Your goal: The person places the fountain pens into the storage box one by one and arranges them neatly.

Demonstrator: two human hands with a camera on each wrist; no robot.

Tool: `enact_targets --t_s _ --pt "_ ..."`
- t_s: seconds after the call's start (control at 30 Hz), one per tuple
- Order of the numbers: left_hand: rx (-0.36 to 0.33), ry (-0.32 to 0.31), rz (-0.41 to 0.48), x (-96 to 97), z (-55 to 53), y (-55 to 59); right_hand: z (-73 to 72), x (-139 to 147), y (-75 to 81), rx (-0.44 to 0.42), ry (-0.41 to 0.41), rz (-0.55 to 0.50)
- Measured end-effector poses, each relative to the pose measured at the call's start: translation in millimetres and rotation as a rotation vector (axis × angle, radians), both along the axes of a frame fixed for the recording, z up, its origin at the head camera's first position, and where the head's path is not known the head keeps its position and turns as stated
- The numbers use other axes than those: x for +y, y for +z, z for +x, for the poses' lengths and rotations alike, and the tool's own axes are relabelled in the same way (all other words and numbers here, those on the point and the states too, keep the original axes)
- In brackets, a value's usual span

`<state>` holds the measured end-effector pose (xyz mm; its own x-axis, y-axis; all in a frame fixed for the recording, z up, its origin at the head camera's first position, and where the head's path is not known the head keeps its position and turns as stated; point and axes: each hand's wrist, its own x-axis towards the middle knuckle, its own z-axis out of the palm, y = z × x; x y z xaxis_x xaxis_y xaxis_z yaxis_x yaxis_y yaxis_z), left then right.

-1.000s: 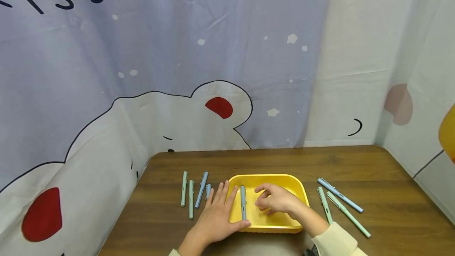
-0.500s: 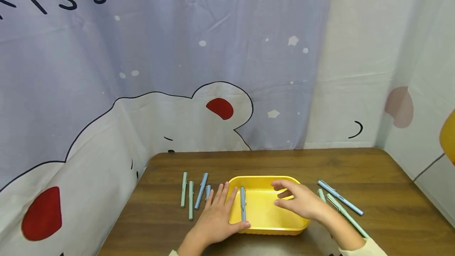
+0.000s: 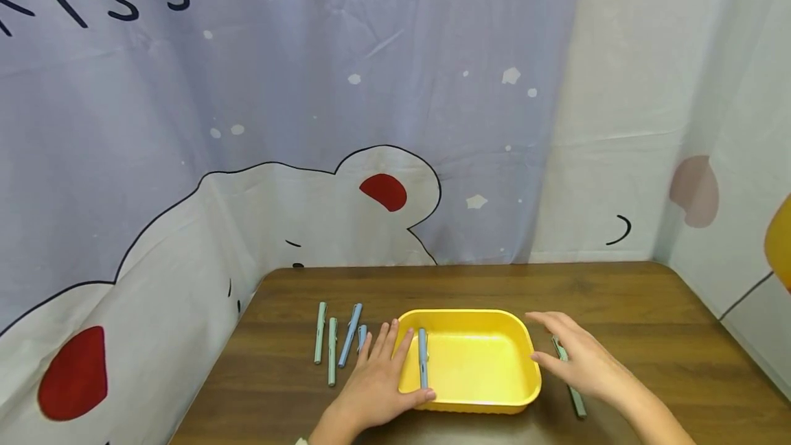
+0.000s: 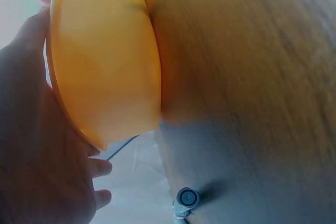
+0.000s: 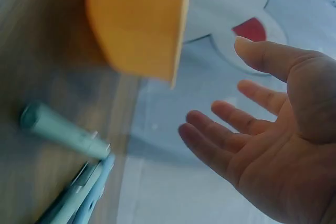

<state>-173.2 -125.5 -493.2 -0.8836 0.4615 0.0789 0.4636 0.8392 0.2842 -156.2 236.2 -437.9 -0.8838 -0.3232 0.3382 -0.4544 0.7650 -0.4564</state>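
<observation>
A yellow plastic tray (image 3: 476, 405) sits on the table with one blue pen (image 3: 423, 362) lying along its left side. My left hand (image 3: 378, 378) rests over the tray's left rim, fingers spread and straight, thumb at the near rim. In the left wrist view the tray wall (image 4: 105, 61) looks orange beside that hand. To the right of the tray my right hand (image 3: 577, 356) hovers with relaxed, parted fingers and nothing in them. Below it lies a green pen (image 3: 577, 404), partly covered. The right wrist view shows more pens there, a green pen (image 5: 68, 132) and a blue pen (image 5: 94, 192).
Left of the tray, two green pens (image 3: 332, 352) and two blue pens (image 3: 350, 335) lie on the wooden table (image 3: 272, 362), one blue pen partly behind my left fingers. A printed curtain (image 3: 482, 122) hangs along the table's far edge and sides.
My right hand has moved right, from above the tray to over the pens beside it, and its fingers have opened out. My left hand stays on the tray's left rim.
</observation>
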Motion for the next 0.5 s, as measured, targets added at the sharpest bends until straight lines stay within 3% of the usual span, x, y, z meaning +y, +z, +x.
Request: enact_targets --t_s 0.33,0.5 --pt "-0.006 0.004 -0.015 0.1 -0.2 -1.3 0.8 35.8 -24.9 0.092 -0.063 0.097" --pt "-0.018 0.014 -0.016 -0.1 -0.6 -2.4 -2.3 52.1 -34.0 0.052 -0.080 0.109"
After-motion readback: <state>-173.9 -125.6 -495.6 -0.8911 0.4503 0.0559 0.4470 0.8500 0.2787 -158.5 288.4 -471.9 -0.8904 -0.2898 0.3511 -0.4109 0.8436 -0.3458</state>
